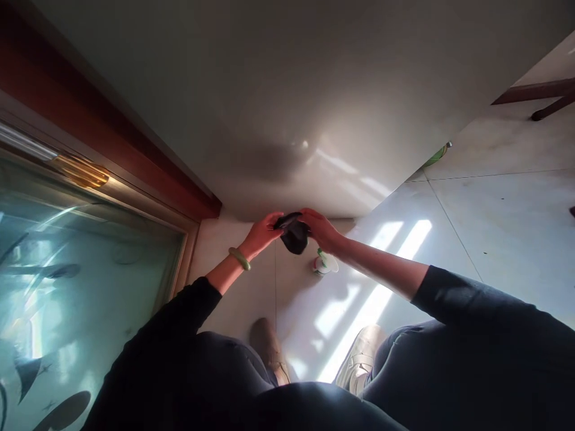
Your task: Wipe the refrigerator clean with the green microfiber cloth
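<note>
Closest in are the thighs of the seated or crouching person, dark-clothed. Past them, both hands grasp one black cloth: the left hand pinches its left edge, the right hand its right, and the middle sags between them above the floor. It looks light, soft and limp, unlikely to break; whether it is damp or slippery I cannot tell. Being floppy, it is best taken by two opposite edges, fingers over thumbs, and kept taut. Lower down, a small bottle stands near the right hand; beyond rises a smooth pale panel.
</note>
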Action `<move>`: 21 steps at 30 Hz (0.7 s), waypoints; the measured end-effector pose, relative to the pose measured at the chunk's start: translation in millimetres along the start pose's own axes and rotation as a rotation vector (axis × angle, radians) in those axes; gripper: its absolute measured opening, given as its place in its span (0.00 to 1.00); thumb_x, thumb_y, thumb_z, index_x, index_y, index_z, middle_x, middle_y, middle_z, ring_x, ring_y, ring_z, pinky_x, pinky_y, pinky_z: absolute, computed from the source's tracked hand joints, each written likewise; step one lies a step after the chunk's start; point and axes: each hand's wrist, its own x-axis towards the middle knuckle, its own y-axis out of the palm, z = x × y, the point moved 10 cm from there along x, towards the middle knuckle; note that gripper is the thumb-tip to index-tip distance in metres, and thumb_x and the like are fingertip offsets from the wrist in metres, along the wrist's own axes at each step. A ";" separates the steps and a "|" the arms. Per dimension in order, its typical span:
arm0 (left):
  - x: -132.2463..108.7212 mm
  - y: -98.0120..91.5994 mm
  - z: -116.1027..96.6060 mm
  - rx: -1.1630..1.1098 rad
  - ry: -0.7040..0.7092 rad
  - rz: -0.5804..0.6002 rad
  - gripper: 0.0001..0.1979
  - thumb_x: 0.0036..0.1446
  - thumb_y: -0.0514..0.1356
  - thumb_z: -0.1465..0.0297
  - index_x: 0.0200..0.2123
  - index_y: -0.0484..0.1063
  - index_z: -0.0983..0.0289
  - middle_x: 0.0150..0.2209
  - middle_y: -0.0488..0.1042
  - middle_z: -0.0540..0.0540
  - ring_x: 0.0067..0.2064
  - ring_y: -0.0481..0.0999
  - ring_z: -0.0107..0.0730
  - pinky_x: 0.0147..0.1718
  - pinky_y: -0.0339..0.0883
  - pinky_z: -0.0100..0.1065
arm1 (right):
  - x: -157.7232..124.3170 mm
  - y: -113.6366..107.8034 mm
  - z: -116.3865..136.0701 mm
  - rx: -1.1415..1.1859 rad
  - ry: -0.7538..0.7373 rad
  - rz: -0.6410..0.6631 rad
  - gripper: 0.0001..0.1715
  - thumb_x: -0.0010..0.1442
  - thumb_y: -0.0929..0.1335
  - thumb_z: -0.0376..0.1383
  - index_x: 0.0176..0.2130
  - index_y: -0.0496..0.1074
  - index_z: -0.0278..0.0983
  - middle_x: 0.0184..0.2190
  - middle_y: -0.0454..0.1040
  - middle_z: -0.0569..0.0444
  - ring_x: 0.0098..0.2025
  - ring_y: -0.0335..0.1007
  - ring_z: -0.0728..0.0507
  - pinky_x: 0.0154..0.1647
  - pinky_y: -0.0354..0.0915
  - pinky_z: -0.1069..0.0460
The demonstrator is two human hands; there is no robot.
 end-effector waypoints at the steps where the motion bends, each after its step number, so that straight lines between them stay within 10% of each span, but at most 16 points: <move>1: 3.8 -2.5 5.5 0.014 -0.015 -0.013 0.22 0.45 0.69 0.76 0.46 0.81 0.61 0.45 0.84 0.55 0.48 0.80 0.38 0.55 0.71 0.39 | -1.8 -1.6 -1.1 0.030 0.032 -0.017 0.08 0.53 0.71 0.39 0.35 0.73 0.40 0.27 0.72 0.61 0.31 0.64 0.49 0.34 0.60 0.54; 9: 8.1 -42.0 9.1 -0.054 -0.004 -0.303 0.08 0.52 0.62 0.69 0.37 0.77 0.62 0.33 0.77 0.52 0.40 0.75 0.31 0.47 0.70 0.35 | -0.7 -17.8 -23.2 0.236 0.252 -0.128 0.09 0.64 0.63 0.34 0.35 0.72 0.39 0.28 0.76 0.50 0.33 0.71 0.42 0.41 0.73 0.47; 14: -9.9 3.3 -6.6 -0.158 -0.029 -0.123 0.13 0.55 0.67 0.61 0.41 0.79 0.62 0.40 0.81 0.57 0.44 0.79 0.36 0.45 0.75 0.36 | 4.4 -19.3 -26.7 0.321 0.240 -0.181 0.05 0.64 0.65 0.36 0.36 0.71 0.41 0.29 0.75 0.54 0.35 0.72 0.44 0.41 0.73 0.49; 21: -17.7 50.0 8.5 -0.465 -0.214 0.140 0.29 0.50 0.75 0.48 0.45 0.77 0.64 0.42 0.81 0.59 0.39 0.78 0.35 0.37 0.75 0.36 | -8.0 13.9 -15.3 0.309 0.170 0.065 0.11 0.58 0.69 0.40 0.40 0.77 0.39 0.37 0.81 0.50 0.42 0.76 0.40 0.44 0.74 0.47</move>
